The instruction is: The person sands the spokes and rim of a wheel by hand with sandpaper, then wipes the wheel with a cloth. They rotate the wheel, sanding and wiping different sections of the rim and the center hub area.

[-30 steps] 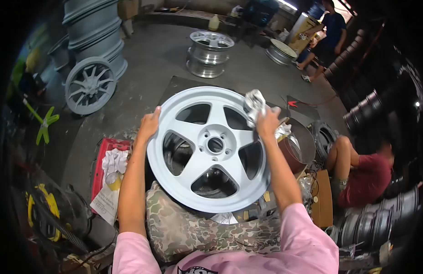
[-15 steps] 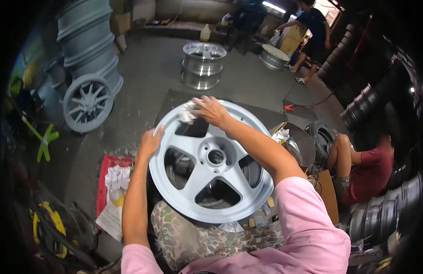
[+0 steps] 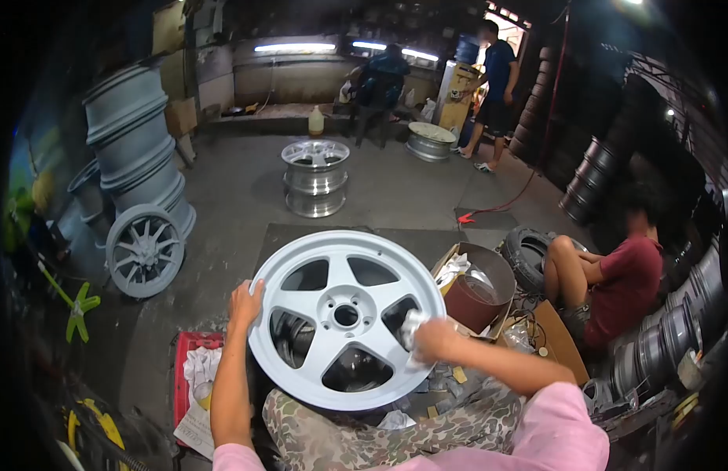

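A pale grey five-spoke wheel rim (image 3: pixel 295 301) lies face up in front of my camouflage-clad knees. My left hand (image 3: pixel 245 306) grips its outer edge on the left, thumb uppermost. On the opposite side, my right hand (image 3: pixel 437 341) is closed on a crumpled white cloth (image 3: pixel 412 328). The cloth touches the rim near the right-hand opening between two spokes. Motion blurs this hand, and part of the cloth is hidden under it.
A red tray (image 3: pixel 185 345) with white cloths lies left; a box with a brown drum (image 3: pixel 478 302) stands right. Beyond are a shiny rim stack (image 3: pixel 315 192), grey rims (image 3: pixel 136 145) and a tyre (image 3: pixel 525 255). A person in red (image 3: pixel 631 282) sits right; others are farther back.
My right hand has carried the cloth from the rim's far upper edge to its right side. The left hand stays on the left edge. The head view has tilted up.
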